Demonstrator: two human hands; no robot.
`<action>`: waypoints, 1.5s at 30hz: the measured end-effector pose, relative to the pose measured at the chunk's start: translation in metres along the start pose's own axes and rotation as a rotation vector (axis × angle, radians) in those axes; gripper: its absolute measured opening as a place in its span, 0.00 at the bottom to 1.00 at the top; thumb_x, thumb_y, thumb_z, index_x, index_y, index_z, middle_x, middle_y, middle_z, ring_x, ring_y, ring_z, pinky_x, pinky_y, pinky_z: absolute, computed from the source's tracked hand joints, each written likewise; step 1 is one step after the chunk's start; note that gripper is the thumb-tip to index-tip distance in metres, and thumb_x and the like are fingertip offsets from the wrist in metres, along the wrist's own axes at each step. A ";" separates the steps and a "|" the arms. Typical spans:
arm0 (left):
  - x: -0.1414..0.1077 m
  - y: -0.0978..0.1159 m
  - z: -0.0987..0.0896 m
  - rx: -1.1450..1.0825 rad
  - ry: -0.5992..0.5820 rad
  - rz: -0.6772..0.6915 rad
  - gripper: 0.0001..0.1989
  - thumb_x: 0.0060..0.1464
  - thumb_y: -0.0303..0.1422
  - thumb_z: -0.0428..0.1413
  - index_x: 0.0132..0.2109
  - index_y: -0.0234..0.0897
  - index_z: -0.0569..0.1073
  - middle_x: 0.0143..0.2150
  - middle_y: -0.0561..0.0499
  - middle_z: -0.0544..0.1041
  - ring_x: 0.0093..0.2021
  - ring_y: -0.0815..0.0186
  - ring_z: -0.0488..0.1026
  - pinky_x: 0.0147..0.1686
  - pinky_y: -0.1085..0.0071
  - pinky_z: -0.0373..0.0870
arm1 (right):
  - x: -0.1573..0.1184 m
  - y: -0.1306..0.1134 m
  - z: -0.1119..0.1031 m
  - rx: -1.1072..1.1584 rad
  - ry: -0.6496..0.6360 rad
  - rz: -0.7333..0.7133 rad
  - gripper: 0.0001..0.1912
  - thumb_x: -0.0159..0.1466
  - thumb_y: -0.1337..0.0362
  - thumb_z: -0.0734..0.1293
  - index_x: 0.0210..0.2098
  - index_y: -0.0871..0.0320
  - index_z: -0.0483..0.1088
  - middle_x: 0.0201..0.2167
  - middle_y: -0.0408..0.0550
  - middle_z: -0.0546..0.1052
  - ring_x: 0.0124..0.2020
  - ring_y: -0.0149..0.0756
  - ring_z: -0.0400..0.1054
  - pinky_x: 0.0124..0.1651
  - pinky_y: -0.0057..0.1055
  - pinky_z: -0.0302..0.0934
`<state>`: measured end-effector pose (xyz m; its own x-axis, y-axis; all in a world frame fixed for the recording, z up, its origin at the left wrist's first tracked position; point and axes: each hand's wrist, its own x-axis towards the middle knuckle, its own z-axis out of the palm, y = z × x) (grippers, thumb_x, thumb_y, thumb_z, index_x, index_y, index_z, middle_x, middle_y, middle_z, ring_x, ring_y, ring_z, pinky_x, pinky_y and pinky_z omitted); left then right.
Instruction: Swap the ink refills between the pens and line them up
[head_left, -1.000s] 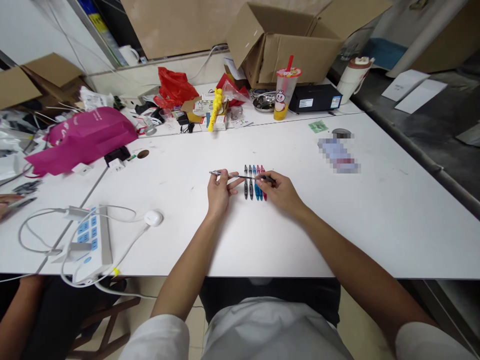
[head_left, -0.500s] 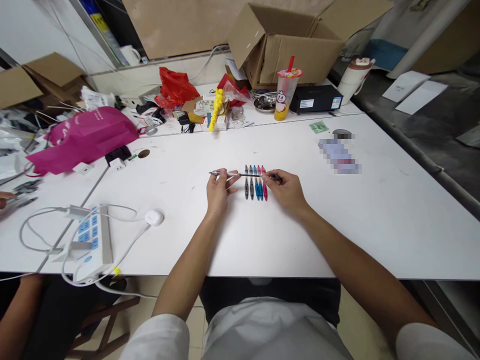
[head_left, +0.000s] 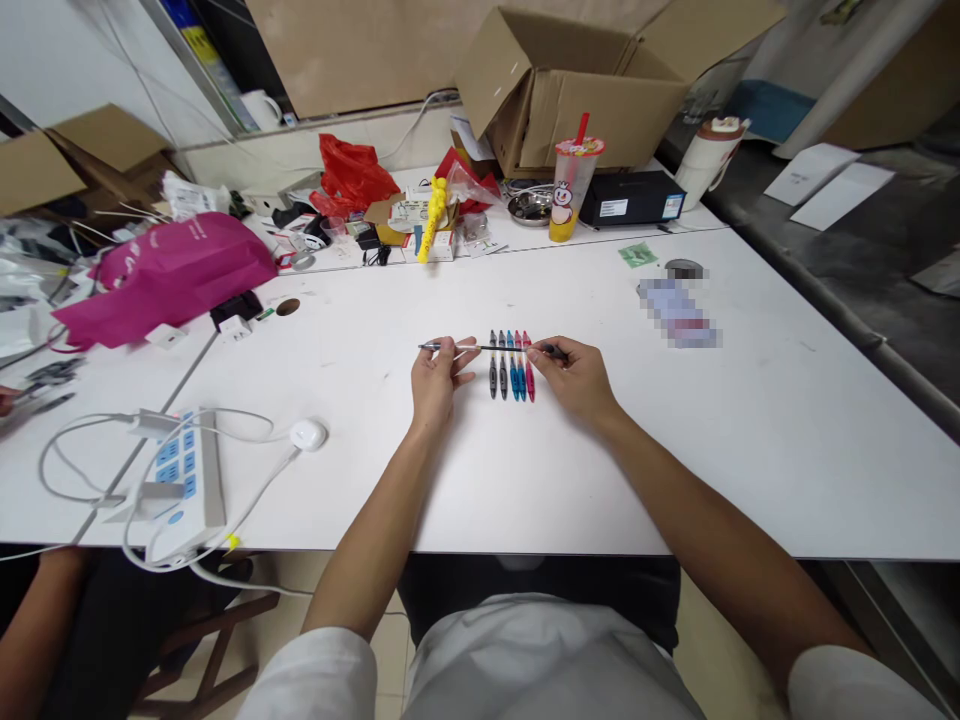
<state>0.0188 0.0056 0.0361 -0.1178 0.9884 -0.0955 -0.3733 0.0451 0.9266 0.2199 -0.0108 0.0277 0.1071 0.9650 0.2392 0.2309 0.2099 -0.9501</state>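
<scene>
Refill (head_left: 504, 349) spanned the gap between the left hand (head_left: 433, 388), which pinched a barrel (head_left: 427, 346), and the right hand (head_left: 583, 382), which pinched a dark grip section (head_left: 556, 351). Uneven pull or tilt could have bent or freed it. Five pens (head_left: 503, 379) lay below, between the hands, the nearest obstruction; a dropped part could have disturbed them. Beyond stood a drink cup (head_left: 568, 195), then an open carton (head_left: 637, 120).

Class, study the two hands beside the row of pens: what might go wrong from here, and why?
The held pen spans the gap between left hand and right hand, so its thin dark middle might bend if pushed unevenly.
It also crosses over the row of pens, so a part that slips could drop and knock them askew.
</scene>
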 end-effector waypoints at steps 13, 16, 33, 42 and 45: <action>0.003 -0.005 -0.001 -0.065 -0.061 -0.028 0.19 0.60 0.46 0.66 0.44 0.39 0.67 0.49 0.42 0.85 0.43 0.60 0.85 0.29 0.77 0.73 | 0.004 -0.003 -0.007 -0.016 -0.062 -0.017 0.17 0.65 0.51 0.72 0.45 0.55 0.83 0.41 0.50 0.83 0.41 0.41 0.74 0.46 0.38 0.67; 0.003 -0.005 -0.001 -0.064 -0.058 -0.020 0.20 0.58 0.46 0.66 0.44 0.39 0.67 0.48 0.42 0.85 0.43 0.60 0.85 0.29 0.77 0.73 | 0.004 -0.001 -0.010 -0.065 -0.114 0.000 0.15 0.63 0.53 0.74 0.45 0.54 0.84 0.43 0.50 0.84 0.40 0.41 0.74 0.45 0.39 0.67; -0.005 -0.009 0.006 0.003 -0.075 -0.045 0.21 0.58 0.47 0.66 0.46 0.40 0.67 0.49 0.42 0.84 0.42 0.60 0.85 0.30 0.76 0.74 | -0.002 -0.002 -0.004 -0.042 -0.260 -0.083 0.15 0.67 0.56 0.69 0.49 0.52 0.82 0.46 0.51 0.82 0.46 0.42 0.74 0.52 0.44 0.68; -0.012 -0.013 0.013 0.064 -0.188 -0.038 0.23 0.54 0.51 0.68 0.43 0.39 0.70 0.47 0.41 0.85 0.44 0.58 0.84 0.34 0.70 0.79 | -0.008 0.002 0.008 0.045 -0.274 0.026 0.16 0.69 0.49 0.67 0.39 0.56 0.75 0.33 0.47 0.79 0.32 0.35 0.69 0.38 0.36 0.64; -0.012 -0.011 0.012 0.060 -0.150 -0.024 0.24 0.54 0.51 0.67 0.43 0.39 0.70 0.47 0.41 0.85 0.44 0.59 0.84 0.34 0.71 0.79 | -0.009 0.002 0.010 0.044 -0.260 -0.007 0.15 0.67 0.50 0.69 0.44 0.55 0.72 0.39 0.48 0.78 0.36 0.36 0.70 0.40 0.35 0.64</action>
<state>0.0351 -0.0047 0.0310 0.0311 0.9973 -0.0668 -0.3177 0.0732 0.9454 0.2093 -0.0176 0.0218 -0.1474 0.9703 0.1920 0.1878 0.2180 -0.9577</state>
